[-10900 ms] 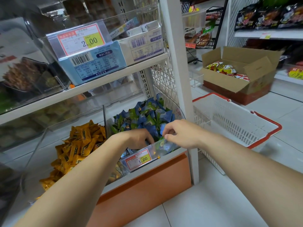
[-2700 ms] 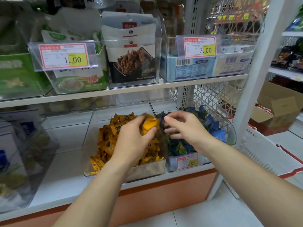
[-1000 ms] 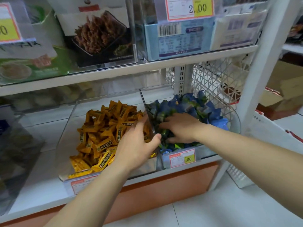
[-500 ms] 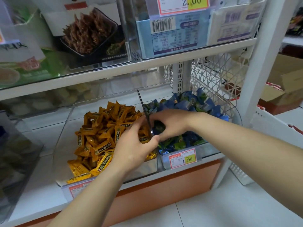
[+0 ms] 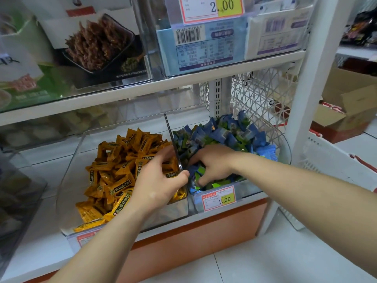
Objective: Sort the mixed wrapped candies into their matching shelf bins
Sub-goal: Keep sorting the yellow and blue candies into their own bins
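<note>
Left hand (image 5: 157,180) lies loosely spread on the orange candies (image 5: 120,170) beneath it, gripping nothing I see. Right hand (image 5: 214,162) burrows curled fingers into the blue-green candies (image 5: 224,131); I can't tell its hold. I judge I'm hunting strays: next, pinch one and cross the divider (image 5: 175,149) between the hands.

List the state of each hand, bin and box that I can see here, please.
left hand, fingers relaxed, rests on orange candies
right hand, fingers curled into blue and green candies
left bin, partly filled
right bin, heaped high
cardboard box, flaps open
</note>
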Action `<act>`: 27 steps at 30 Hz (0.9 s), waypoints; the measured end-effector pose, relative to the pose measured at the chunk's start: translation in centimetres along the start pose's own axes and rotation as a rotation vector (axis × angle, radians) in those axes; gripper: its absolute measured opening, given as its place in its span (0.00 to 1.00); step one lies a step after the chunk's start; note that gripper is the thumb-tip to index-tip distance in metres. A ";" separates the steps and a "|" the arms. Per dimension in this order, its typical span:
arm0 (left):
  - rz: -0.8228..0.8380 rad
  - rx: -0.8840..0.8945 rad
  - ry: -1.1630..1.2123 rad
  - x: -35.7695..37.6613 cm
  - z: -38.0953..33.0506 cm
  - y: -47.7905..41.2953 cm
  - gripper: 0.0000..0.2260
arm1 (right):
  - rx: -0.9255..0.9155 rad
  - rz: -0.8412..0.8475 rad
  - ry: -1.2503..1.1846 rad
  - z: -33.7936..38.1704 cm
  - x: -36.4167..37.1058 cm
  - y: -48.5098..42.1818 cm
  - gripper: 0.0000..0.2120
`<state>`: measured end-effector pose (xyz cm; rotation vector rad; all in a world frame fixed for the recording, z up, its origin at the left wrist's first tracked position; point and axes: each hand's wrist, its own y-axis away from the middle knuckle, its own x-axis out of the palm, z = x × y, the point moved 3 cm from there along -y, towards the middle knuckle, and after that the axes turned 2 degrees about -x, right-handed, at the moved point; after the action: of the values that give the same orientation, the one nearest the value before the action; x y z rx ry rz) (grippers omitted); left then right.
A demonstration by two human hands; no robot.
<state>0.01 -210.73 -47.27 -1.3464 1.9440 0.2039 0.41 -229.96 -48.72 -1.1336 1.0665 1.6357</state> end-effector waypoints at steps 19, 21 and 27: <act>0.032 -0.007 0.021 0.0 0.0 0.0 0.31 | 0.141 -0.279 0.159 -0.2 -6.7 1.2 0.21; 0.034 -0.002 0.017 0.0 0.0 0.0 0.30 | 0.040 -0.208 0.000 1.1 -4.8 0.1 0.15; 0.048 -0.010 0.017 -0.1 -0.2 0.1 0.29 | 0.073 -0.023 0.310 0.0 -1.0 -2.0 0.35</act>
<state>-0.18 -210.71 -47.13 -1.3132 1.9933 0.2263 2.57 -229.55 -48.11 -1.3744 1.2919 1.4194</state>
